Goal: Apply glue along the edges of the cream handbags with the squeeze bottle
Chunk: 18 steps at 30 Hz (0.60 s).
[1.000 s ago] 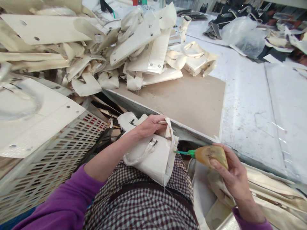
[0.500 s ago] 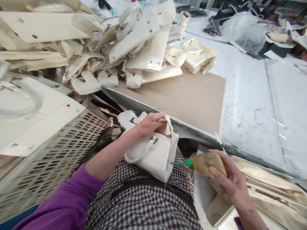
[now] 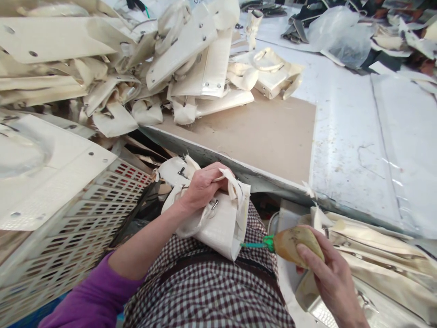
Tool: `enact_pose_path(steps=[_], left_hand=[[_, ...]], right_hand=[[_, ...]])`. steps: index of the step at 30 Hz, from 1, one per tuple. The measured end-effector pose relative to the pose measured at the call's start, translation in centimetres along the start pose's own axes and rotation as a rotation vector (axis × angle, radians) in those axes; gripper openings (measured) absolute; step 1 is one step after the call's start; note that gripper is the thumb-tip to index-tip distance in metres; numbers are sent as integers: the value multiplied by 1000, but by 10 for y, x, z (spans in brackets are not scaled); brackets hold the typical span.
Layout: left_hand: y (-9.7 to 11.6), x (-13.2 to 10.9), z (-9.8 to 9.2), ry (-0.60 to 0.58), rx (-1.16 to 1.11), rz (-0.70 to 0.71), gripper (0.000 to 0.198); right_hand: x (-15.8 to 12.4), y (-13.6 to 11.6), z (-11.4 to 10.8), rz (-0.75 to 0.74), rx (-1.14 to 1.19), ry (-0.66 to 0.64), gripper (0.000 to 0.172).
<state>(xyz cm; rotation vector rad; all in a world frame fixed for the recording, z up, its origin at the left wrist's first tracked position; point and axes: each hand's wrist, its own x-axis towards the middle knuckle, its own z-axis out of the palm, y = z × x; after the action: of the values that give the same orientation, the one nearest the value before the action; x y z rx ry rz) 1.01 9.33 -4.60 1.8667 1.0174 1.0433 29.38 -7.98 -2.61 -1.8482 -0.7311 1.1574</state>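
A cream handbag (image 3: pixel 218 228) rests on my lap, over a checked apron (image 3: pixel 208 291). My left hand (image 3: pixel 201 187) is closed on the bag's top edge and pinches a frayed fabric flap (image 3: pixel 235 189) there. My right hand (image 3: pixel 327 273) grips a yellowish glue bottle (image 3: pixel 295 243). Its green nozzle (image 3: pixel 256 244) points left and its tip touches the bag's lower right edge.
A big heap of cream bag parts (image 3: pixel 136 64) covers the table's far left. A brown board (image 3: pixel 259 132) lies on the white table (image 3: pixel 358 150). A slotted plastic crate (image 3: pixel 68 241) stands at my left. More cream pieces (image 3: pixel 375 259) are stacked at my right.
The glue nozzle has slid down along the bag's right edge, from the upper side to the lower corner. My left hand has pulled the flap up a little and the bag has tilted.
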Motion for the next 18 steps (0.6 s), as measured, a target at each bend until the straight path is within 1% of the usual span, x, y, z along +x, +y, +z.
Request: enact_pose_path(steps=[4, 7, 9, 12, 15, 18], left_hand=[[8, -14, 3, 86, 145, 108, 22], [8, -23, 6, 163, 226, 224, 23], [9, -27, 7, 204, 263, 271, 24], [10, -32, 7, 236, 283, 305, 28], [12, -36, 7, 254, 284, 308, 27], [14, -39, 8, 265, 285, 319, 25]], right_hand=[[-9, 5, 0, 49, 15, 19, 57], [-12, 10, -3, 60, 41, 22, 58], [-12, 12, -5, 62, 46, 27, 58], [-10, 14, -5, 52, 22, 64, 59], [-5, 14, -3, 13, -12, 97, 57], [1, 17, 0, -34, -9, 64, 56]])
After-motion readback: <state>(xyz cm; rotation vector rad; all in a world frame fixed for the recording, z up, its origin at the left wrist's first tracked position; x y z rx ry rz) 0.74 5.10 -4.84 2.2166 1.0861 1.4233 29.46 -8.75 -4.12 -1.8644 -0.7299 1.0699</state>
